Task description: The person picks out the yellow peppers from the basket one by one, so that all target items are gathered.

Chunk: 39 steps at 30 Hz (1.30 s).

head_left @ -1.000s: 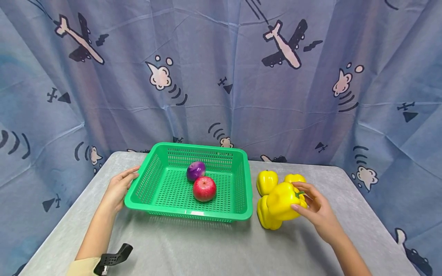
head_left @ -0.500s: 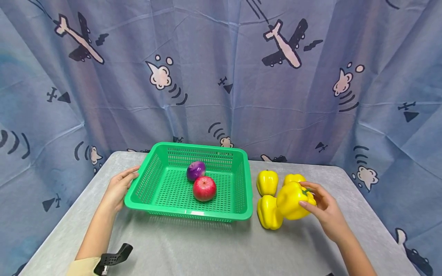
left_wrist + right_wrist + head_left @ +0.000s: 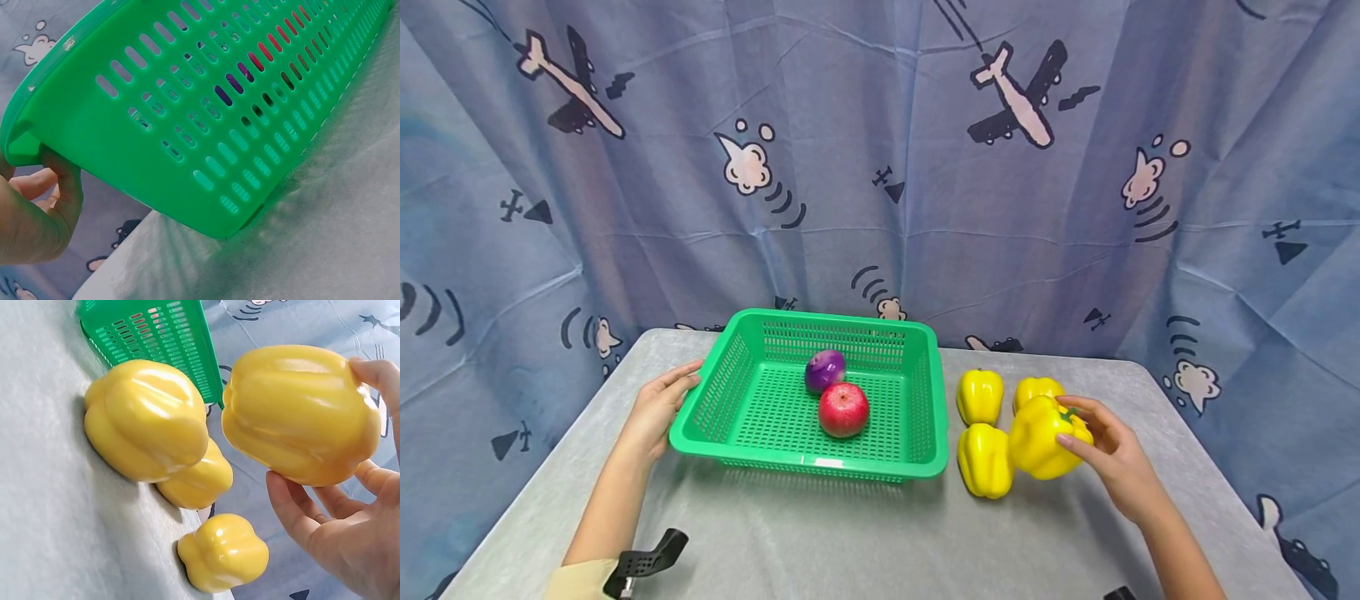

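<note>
My right hand (image 3: pixel 1116 467) holds a yellow bell pepper (image 3: pixel 1047 437) by its stem end, thumb in front and fingertips behind. In the right wrist view this pepper (image 3: pixel 294 415) hangs above the table in the fingers. Three more yellow bell peppers are on the table: one near the front (image 3: pixel 985 461), one behind it (image 3: pixel 980 397), and one at the back (image 3: pixel 1037 389), partly covered by the held one. My left hand (image 3: pixel 655 408) is at the left end of a green basket (image 3: pixel 808 464); the left wrist view shows its bent fingers gripping under the rim (image 3: pixel 25 140).
Inside the basket lie a purple onion (image 3: pixel 825 372) and a red pomegranate (image 3: pixel 844 410), side by side. The grey table (image 3: pixel 820 542) ends in front of a blue curtain (image 3: pixel 850 167) printed with aeroplanes.
My right hand has moved to the right with the bell pepper, away from above the front pepper, which now shows more fully. The left hand and basket stay in place.
</note>
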Each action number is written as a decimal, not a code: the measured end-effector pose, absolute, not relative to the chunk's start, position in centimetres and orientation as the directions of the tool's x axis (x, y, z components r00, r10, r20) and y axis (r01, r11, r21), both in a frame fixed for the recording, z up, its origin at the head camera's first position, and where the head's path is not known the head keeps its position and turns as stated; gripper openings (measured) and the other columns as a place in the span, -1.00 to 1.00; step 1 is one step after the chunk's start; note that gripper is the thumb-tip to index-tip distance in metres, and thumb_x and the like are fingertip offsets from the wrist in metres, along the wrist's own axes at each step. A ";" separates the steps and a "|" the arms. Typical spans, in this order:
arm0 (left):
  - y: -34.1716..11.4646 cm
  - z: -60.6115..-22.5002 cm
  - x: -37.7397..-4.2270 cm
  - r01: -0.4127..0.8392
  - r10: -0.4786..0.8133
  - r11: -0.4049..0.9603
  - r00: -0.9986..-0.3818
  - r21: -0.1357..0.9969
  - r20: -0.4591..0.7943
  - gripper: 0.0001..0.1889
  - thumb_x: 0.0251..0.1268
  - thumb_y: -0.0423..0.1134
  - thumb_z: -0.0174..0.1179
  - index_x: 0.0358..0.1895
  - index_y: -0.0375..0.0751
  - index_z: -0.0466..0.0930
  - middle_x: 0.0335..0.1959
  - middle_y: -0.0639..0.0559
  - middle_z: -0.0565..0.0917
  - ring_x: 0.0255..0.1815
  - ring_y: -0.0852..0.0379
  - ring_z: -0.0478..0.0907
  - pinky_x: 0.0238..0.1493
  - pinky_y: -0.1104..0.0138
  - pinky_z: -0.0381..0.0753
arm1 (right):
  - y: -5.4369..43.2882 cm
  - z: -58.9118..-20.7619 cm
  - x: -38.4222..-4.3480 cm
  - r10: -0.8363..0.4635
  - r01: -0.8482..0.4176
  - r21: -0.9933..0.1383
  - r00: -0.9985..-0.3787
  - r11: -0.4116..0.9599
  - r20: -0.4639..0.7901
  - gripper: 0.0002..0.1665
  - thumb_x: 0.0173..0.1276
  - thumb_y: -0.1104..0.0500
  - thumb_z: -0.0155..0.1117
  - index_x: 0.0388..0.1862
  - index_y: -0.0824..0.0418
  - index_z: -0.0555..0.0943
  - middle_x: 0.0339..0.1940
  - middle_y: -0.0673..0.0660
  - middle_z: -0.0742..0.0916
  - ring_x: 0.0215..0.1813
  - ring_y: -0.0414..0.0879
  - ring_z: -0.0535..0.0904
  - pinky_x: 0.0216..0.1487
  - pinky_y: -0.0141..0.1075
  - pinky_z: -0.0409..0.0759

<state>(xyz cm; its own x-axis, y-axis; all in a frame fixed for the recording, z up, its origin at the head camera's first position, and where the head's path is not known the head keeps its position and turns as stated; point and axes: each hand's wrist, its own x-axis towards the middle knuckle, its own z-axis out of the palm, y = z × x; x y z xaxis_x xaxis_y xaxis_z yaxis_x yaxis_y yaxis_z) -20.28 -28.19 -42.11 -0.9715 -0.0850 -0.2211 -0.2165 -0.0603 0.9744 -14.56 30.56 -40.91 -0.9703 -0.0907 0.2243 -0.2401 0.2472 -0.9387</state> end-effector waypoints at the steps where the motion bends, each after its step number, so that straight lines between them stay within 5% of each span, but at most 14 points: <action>1: -28.2 -42.1 -20.3 -0.214 -0.084 -0.059 -0.972 0.975 -0.218 -0.39 0.68 -0.24 0.03 0.67 -0.28 0.17 -0.17 0.41 0.63 -0.18 0.41 0.66 -0.15 0.46 0.73 | 30.7 -41.0 -14.6 -0.092 -0.240 -0.942 -0.970 0.233 0.224 -0.50 0.55 0.43 0.20 0.35 0.04 0.57 0.19 -0.25 0.63 0.10 -0.34 0.59 0.03 -0.56 0.64; 19: -28.2 -42.1 -20.2 -0.200 -0.081 -0.063 -0.976 0.978 -0.204 -0.43 0.68 -0.23 0.04 0.64 -0.23 0.25 -0.20 0.40 0.67 -0.21 0.40 0.67 -0.17 0.46 0.74 | 31.8 -41.5 -15.1 -0.077 -0.164 -0.944 -0.986 0.288 0.148 -0.59 0.55 0.37 0.26 0.27 0.06 0.61 0.12 -0.36 0.66 0.09 -0.42 0.59 0.02 -0.57 0.65; 28: -28.3 -42.0 -20.0 -0.192 -0.078 -0.087 -0.977 0.978 -0.199 -0.48 0.67 -0.23 0.04 0.60 -0.17 0.32 -0.20 0.42 0.70 -0.19 0.40 0.69 -0.16 0.46 0.74 | 32.3 -41.9 -15.4 -0.106 -0.126 -0.917 -0.990 0.379 0.092 -0.59 0.57 0.29 0.28 0.34 0.29 0.55 0.11 -0.44 0.61 0.11 -0.47 0.55 0.04 -0.53 0.64; 35: -28.3 -42.0 -20.1 -0.194 -0.072 -0.072 -0.977 0.978 -0.199 -0.40 0.68 -0.22 0.03 0.66 -0.27 0.19 -0.18 0.42 0.68 -0.19 0.40 0.68 -0.16 0.45 0.75 | 32.9 -42.2 -15.5 -0.128 -0.093 -0.902 -0.991 0.422 0.042 -0.52 0.59 0.25 0.28 0.37 0.43 0.49 0.10 -0.45 0.59 0.11 -0.49 0.53 0.05 -0.52 0.64; 39: -28.2 -42.0 -20.2 -0.187 -0.073 -0.070 -0.979 0.980 -0.192 -0.40 0.69 -0.21 0.03 0.65 -0.28 0.19 -0.19 0.42 0.68 -0.20 0.40 0.68 -0.16 0.45 0.74 | 33.2 -42.4 -15.6 -0.136 -0.070 -0.884 -0.991 0.463 0.008 -0.45 0.60 0.21 0.28 0.42 0.47 0.44 0.18 -0.29 0.58 0.10 -0.52 0.52 0.04 -0.49 0.65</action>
<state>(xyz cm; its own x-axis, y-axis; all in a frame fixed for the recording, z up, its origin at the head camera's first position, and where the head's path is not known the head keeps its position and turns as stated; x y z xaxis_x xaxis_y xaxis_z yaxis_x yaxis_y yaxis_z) -20.17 -28.24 -42.03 -0.9787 -0.0733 -0.1920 -0.1870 -0.0699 0.9799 -15.60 33.20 -42.36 -0.9907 -0.1361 0.0076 -0.0704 0.4630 -0.8836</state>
